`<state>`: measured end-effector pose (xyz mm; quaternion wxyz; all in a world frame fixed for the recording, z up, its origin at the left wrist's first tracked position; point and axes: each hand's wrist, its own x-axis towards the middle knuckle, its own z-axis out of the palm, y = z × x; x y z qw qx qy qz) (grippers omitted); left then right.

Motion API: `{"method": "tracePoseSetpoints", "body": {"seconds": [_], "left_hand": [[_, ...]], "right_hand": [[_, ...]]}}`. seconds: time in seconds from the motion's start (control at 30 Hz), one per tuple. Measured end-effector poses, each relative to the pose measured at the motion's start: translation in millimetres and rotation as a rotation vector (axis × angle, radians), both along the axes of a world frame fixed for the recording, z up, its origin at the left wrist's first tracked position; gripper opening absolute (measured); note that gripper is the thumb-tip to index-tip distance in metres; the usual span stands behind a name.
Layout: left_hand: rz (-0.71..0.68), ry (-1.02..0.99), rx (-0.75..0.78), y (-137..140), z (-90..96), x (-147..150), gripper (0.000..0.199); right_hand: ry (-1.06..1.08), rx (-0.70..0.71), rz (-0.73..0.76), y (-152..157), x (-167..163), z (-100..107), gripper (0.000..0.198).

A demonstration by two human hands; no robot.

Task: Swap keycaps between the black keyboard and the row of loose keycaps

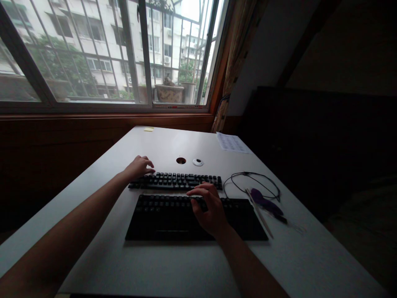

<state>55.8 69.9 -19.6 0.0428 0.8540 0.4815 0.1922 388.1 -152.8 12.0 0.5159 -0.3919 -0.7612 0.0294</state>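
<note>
A black keyboard [167, 225] lies on the white desk, with keycaps along its back rows and a dark front part where single keys are hard to make out. Just behind it, several rows of black keycaps [173, 181] run across the desk. My left hand [139, 166] hovers at the left end of these rows, its fingers curved and a little apart, with nothing visible in them. Over the right half of the front keyboard is my right hand [210, 209]. Its thumb and forefinger are apart, their tips near the keyboard's back rows; no held thing shows between them.
To the right lie a looped black cable [260, 174], a thin pale stick [259, 214] and a purple object [266, 202]. A printed sheet [232, 142], a yellow note [149, 129], a round hole [181, 160] and a white ring [197, 162] are farther back.
</note>
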Motion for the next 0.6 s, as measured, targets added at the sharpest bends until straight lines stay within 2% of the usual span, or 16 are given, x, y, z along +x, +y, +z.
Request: {"method": "tracePoseSetpoints", "body": {"seconds": [0.17,0.33,0.5,0.6], "left_hand": [[-0.011,-0.043,-0.037,0,1.5,5,0.028],[-0.011,-0.184,-0.033,-8,10.6,6,0.032],[-0.020,-0.367,0.011,-42,25.6,2,0.043],[-0.024,-0.481,0.049,-73,33.3,0,0.040]], "right_hand": [[0.003,-0.001,-0.016,4,3,-3,0.019],[-0.004,0.006,-0.046,7,6,-6,0.016],[0.025,0.023,-0.099,10,9,-5,0.015],[0.053,0.053,-0.182,12,14,-4,0.014]]}}
